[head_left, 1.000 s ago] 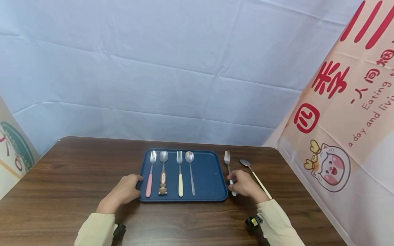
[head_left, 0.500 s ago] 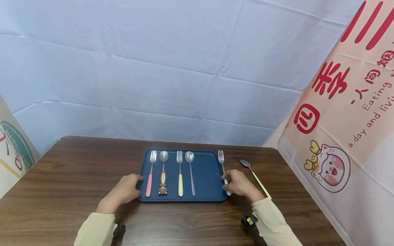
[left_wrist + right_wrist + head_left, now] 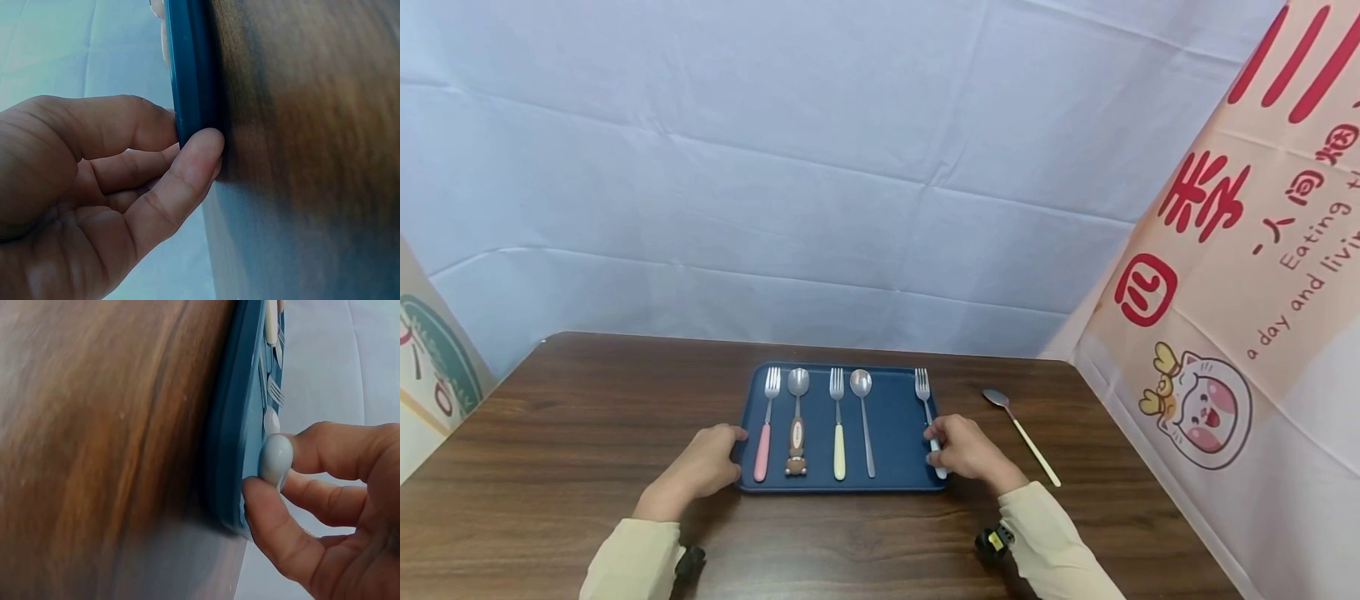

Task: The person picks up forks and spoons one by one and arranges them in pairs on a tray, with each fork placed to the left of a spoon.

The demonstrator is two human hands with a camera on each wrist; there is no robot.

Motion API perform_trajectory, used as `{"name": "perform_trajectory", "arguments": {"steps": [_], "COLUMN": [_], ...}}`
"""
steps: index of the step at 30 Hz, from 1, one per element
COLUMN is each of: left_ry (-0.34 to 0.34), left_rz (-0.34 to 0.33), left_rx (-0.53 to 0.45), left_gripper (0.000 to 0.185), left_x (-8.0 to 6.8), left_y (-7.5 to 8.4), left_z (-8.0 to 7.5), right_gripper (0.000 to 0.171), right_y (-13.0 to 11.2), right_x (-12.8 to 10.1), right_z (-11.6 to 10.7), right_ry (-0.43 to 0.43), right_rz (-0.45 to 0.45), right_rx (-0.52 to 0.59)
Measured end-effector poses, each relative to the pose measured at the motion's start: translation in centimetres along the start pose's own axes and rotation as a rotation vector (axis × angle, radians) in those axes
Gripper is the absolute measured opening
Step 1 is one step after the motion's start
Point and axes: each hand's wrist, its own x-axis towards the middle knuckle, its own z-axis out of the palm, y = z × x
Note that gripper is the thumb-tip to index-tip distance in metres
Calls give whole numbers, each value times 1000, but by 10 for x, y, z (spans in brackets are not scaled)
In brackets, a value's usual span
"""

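My right hand (image 3: 964,448) pinches a fork (image 3: 923,385) by its pale blue-white handle, over the right side of the blue tray (image 3: 895,479). In the right wrist view the handle's rounded end (image 3: 276,457) sits between thumb and fingers, just above the tray rim. At the tray's left edge, my left hand (image 3: 706,461) grips the rim between thumb and index finger, as the left wrist view shows. On the tray lie a pink-handled fork (image 3: 763,450), a spoon with a brown bear handle (image 3: 797,446), a yellow-handled fork (image 3: 839,450) and a silver spoon (image 3: 867,425).
To the right of my right hand, a spoon with a pale yellow handle (image 3: 1030,442) rests on the brown wooden table (image 3: 587,400). A pale cloth (image 3: 775,208) hangs behind the table, and a printed banner (image 3: 1210,333) hangs along the right side.
My right hand has carried the fork leftward from the table beside the tray to over the tray's right side. The left hand has stayed at the tray's left edge.
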Motion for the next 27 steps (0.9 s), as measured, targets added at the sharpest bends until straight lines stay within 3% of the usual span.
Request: {"name": "perform_trajectory", "arguments": {"steps": [21, 27], "left_ry": [-5, -5], "left_rz": [-9, 2], "left_rx": [13, 11], "left_gripper": [45, 45], "left_x": [1, 2], "left_y": [-1, -1], "left_z": [0, 0], "right_gripper": [25, 25], "right_y": [-14, -15], "right_x": [11, 12], "right_z": [18, 21], "right_ry": [-109, -99], "right_rz": [-111, -116], "right_rx": [-19, -35]}}
